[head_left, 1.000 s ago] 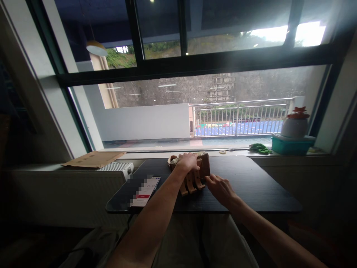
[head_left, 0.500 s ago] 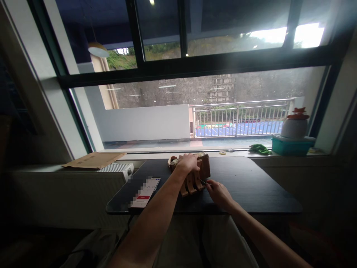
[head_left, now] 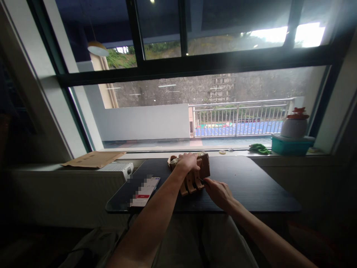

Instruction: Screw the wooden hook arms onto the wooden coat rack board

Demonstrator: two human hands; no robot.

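Observation:
A wooden model with several leg-like slats stands on the dark table near the window. My left hand lies over its top, fingers curled down on it. My right hand is closed in a pinch on a thin dark tool whose tip touches the model's right lower side. The tool is too small to name.
A phone with a lit screen lies on the table's left part. A white box and a flat cardboard piece sit at the left sill. On the right sill are a green cloth, a teal box and a white pot.
My right hand drew back slightly from the model and has come in against it again. My left hand has stayed on top.

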